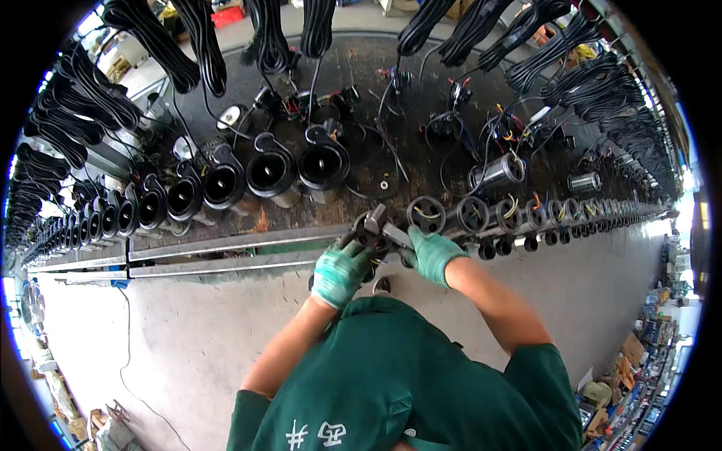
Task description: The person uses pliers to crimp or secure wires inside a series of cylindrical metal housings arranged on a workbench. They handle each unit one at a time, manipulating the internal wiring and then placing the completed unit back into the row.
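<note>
Both my hands wear green knit gloves and work at the near edge of the bench. My right hand (433, 257) is closed round the handle of a hammer (375, 217). The hammer's grey metal head lies over a dark round motor housing (362, 223), which it partly hides. My left hand (340, 272) has its fingers wrapped on the near left side of that housing. Just right of the hammer stands an open round housing (426, 215) with yellow wires inside. To the left stands a cylinder with a black hooked cap (323, 165).
Rows of capped cylinders (222, 185) run left and wired housings (535, 213) run right along the bench edge. Coiled black cables (274, 37) hang over the dark bench (361, 71). A metal rail (218, 266) borders the near side. A loose silver cylinder (498, 172) lies farther back.
</note>
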Available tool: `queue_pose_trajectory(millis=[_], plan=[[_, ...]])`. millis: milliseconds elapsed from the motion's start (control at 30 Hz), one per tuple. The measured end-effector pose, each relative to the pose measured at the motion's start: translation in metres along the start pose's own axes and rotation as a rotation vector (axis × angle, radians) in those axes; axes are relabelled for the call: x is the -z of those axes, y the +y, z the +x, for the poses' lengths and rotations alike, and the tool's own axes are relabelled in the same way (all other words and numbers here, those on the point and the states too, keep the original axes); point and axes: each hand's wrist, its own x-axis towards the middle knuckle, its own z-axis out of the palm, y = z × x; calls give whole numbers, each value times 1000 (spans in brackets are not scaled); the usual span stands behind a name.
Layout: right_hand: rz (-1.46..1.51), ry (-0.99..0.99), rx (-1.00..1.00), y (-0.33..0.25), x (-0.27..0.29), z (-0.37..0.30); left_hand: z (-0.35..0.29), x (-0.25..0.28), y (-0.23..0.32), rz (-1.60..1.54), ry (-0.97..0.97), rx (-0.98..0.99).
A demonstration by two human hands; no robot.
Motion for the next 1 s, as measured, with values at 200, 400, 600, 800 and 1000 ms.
queue_pose_trajectory(millis=[200,400,600,800,1000], plan=[[144,131,7,3,20,-25,-6,0,1,-28,54,32],[-54,5,61,17,-8,-3,-4,-5,2,-11,31,24],[-3,14,86,20,5,6,5,1,6,-11,45,47],[-45,234,124,64,40,-41,-3,-6,8,1,10,141],[-366,360,205,179,97,-69,-12,-24,5,-113,74,279]])
